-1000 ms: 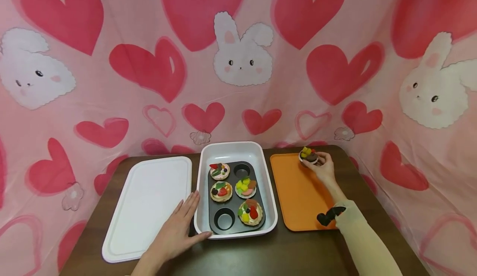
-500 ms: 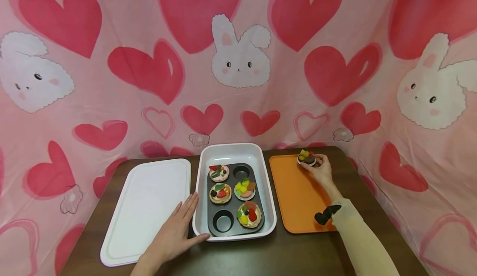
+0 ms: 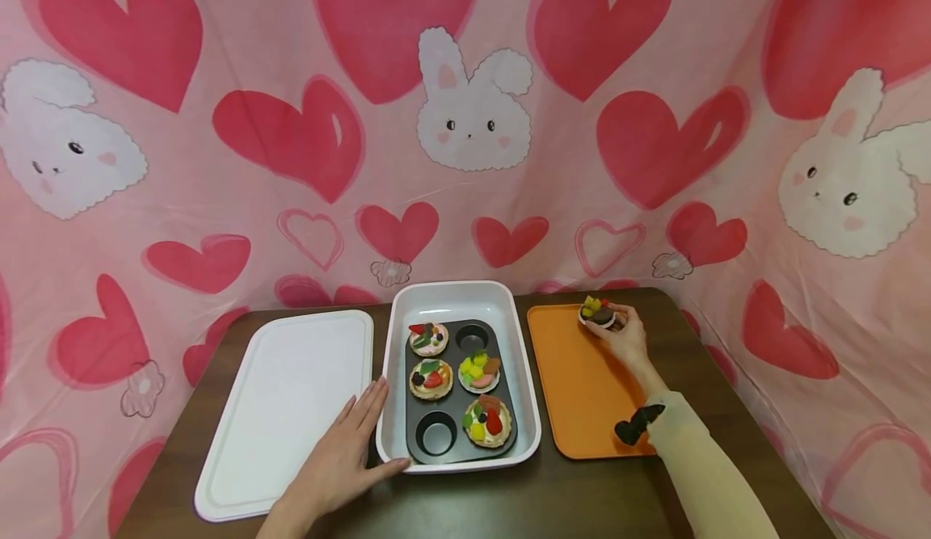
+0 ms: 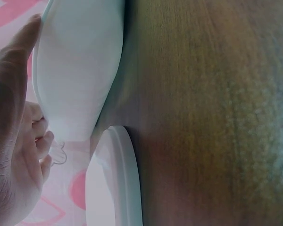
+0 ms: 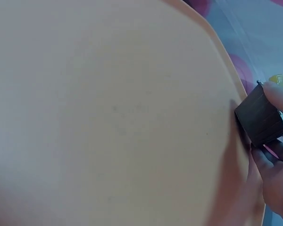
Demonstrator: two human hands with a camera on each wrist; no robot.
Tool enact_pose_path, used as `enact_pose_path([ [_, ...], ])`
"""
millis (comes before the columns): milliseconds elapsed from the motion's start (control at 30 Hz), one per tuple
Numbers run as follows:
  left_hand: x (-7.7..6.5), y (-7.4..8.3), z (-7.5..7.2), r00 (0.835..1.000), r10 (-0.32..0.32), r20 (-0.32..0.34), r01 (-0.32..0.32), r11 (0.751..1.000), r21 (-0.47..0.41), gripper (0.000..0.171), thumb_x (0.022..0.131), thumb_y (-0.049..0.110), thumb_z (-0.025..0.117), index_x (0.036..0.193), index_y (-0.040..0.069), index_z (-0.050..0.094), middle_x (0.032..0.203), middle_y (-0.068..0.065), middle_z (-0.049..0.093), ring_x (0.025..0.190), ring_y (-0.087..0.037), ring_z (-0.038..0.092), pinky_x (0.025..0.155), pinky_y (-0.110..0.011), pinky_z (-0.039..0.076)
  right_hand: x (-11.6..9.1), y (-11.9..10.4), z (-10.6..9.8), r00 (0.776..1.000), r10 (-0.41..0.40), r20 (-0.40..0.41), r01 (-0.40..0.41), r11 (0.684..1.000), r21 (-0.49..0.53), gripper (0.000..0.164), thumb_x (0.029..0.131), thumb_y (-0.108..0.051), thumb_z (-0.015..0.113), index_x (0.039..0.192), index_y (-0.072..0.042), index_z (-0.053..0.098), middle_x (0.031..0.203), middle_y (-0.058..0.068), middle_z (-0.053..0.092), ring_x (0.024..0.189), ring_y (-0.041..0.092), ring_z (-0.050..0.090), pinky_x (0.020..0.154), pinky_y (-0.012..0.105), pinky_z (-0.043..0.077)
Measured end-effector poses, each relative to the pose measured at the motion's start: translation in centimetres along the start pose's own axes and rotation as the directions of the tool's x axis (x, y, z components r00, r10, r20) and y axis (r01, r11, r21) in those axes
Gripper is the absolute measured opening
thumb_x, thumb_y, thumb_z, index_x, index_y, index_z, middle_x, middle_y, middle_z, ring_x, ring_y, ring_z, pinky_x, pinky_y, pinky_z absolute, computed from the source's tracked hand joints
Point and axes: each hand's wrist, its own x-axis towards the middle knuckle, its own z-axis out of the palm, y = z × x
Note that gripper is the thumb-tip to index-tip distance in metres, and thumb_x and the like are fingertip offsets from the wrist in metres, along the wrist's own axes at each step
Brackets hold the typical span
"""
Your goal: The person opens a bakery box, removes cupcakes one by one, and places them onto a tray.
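Note:
My right hand (image 3: 627, 343) grips a small tart (image 3: 596, 316) by its side at the back of the orange tray (image 3: 578, 393). Yellow and red pieces and something dark brown top it. From the right wrist, its dark ribbed cup (image 5: 258, 117) appears tilted, its base at or just above the tray's rim; whether they touch I cannot tell. My left hand (image 3: 340, 452) lies with extended fingers along the near left corner of a deep white tub (image 3: 534, 434). Inside sits a dark muffin tin (image 3: 465, 452) bearing several fruit-topped tarts, including a strawberry one (image 3: 489, 422).
The tin has a bare cup (image 3: 436, 434) at near left and another bare cup (image 3: 471, 335) at far right. A flat white board (image 3: 291, 410) lies left of the tub. Behind the brown table (image 3: 553, 498) hangs a pink heart-patterned cloth (image 3: 465, 200).
My right hand has shifted slightly left with the tart, which stays over the back of the orange tray. The left hand keeps its place at the tub.

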Motion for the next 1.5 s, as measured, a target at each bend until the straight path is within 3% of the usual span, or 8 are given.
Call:
enact_pose_path([
  [133, 0.0, 0.0, 0.0, 1.000, 0.001, 0.000, -0.001, 1.000, 0.007, 0.117, 0.086, 0.080, 0.075, 0.170, 0.006, 0.040, 0.178, -0.009, 0.041, 0.163, -0.031, 0.045, 0.134, -0.010, -0.010, -0.3, -0.1, -0.2, 1.000, -0.029, 0.012, 0.029, 0.998, -0.058, 0.068, 0.101, -0.013, 0.080, 0.154, 0.009, 0.044, 0.156, 0.038, 0.056, 0.146, 0.049, 0.060, 0.123, 0.049, 0.048],
  [233, 0.0, 0.0, 0.0, 1.000, 0.000, 0.003, 0.000, 1.000, 0.008, 0.117, 0.086, 0.080, 0.074, 0.170, 0.006, 0.040, 0.178, -0.009, 0.042, 0.163, -0.032, 0.045, 0.133, -0.008, -0.012, -0.5, -0.2, -0.4, 0.999, -0.048, 0.010, 0.048, 0.993, -0.111, 0.070, 0.101, -0.016, 0.080, 0.156, 0.009, 0.045, 0.157, 0.036, 0.056, 0.143, 0.049, 0.063, 0.124, 0.056, 0.050],
  [533, 0.0, 0.0, 0.0, 1.000, 0.005, 0.004, -0.005, 1.000, -0.004, 0.117, 0.087, 0.079, 0.074, 0.169, 0.004, 0.040, 0.178, -0.011, 0.041, 0.162, -0.035, 0.046, 0.130, -0.007, -0.016, -0.4, 0.4, -0.7, 0.991, -0.135, -0.008, 0.128, 0.951, -0.280, 0.070, 0.102, -0.026, 0.080, 0.157, 0.007, 0.051, 0.147, 0.036, 0.063, 0.125, 0.049, 0.065, 0.117, 0.061, 0.055],
  [733, 0.1, 0.0, -0.1, 1.000, 0.003, 0.010, -0.003, 1.000, -0.004, 0.117, 0.086, 0.079, 0.075, 0.170, 0.005, 0.039, 0.178, -0.011, 0.041, 0.162, -0.034, 0.045, 0.130, -0.006, -0.017, -0.4, 0.9, -1.2, 0.980, -0.198, 0.031, 0.194, 0.898, -0.395, 0.072, 0.103, -0.034, 0.078, 0.158, 0.005, 0.051, 0.153, 0.035, 0.060, 0.136, 0.053, 0.060, 0.123, 0.069, 0.047],
  [833, 0.0, 0.0, -0.1, 1.000, 0.003, 0.004, -0.003, 1.000, -0.002, 0.117, 0.086, 0.079, 0.075, 0.170, 0.005, 0.040, 0.178, -0.010, 0.042, 0.162, -0.033, 0.045, 0.131, -0.007, -0.015, -0.6, 0.9, -1.5, 0.971, -0.234, 0.047, 0.229, 0.860, -0.455, 0.073, 0.104, -0.037, 0.076, 0.157, 0.005, 0.052, 0.156, 0.036, 0.056, 0.144, 0.056, 0.054, 0.127, 0.071, 0.042],
  [967, 0.0, 0.0, -0.1, 1.000, 0.005, -0.004, -0.004, 1.000, 0.008, 0.116, 0.086, 0.078, 0.076, 0.170, 0.006, 0.040, 0.177, -0.009, 0.043, 0.162, -0.031, 0.045, 0.134, -0.009, -0.010, -0.8, 0.9, -1.9, 0.956, -0.285, 0.073, 0.275, 0.778, -0.565, 0.075, 0.106, -0.042, 0.072, 0.155, 0.009, 0.050, 0.157, 0.039, 0.054, 0.149, 0.058, 0.048, 0.133, 0.072, 0.032],
  [1133, -0.1, 0.0, 0.0, 1.000, 0.003, -0.005, -0.003, 1.000, 0.015, 0.115, 0.086, 0.077, 0.077, 0.170, 0.006, 0.040, 0.178, -0.009, 0.042, 0.163, -0.030, 0.045, 0.137, -0.012, -0.006, -1.0, 0.9, -2.2, 0.953, -0.282, 0.111, 0.283, 0.702, -0.653, 0.082, 0.108, -0.049, 0.066, 0.158, 0.012, 0.043, 0.162, 0.039, 0.047, 0.156, 0.058, 0.038, 0.135, 0.074, 0.022],
  [1500, 0.0, 0.0, 0.0, 0.999, 0.034, -0.030, -0.033, 0.999, 0.035, 0.115, 0.087, 0.078, 0.075, 0.168, 0.004, 0.042, 0.176, -0.011, 0.045, 0.161, -0.033, 0.048, 0.132, -0.008, -0.014, -1.0, 0.7, -2.8, 0.951, -0.275, 0.138, 0.291, 0.658, -0.695, 0.084, 0.110, -0.050, 0.062, 0.159, 0.015, 0.039, 0.162, 0.041, 0.045, 0.157, 0.057, 0.036, 0.136, 0.074, 0.020],
])
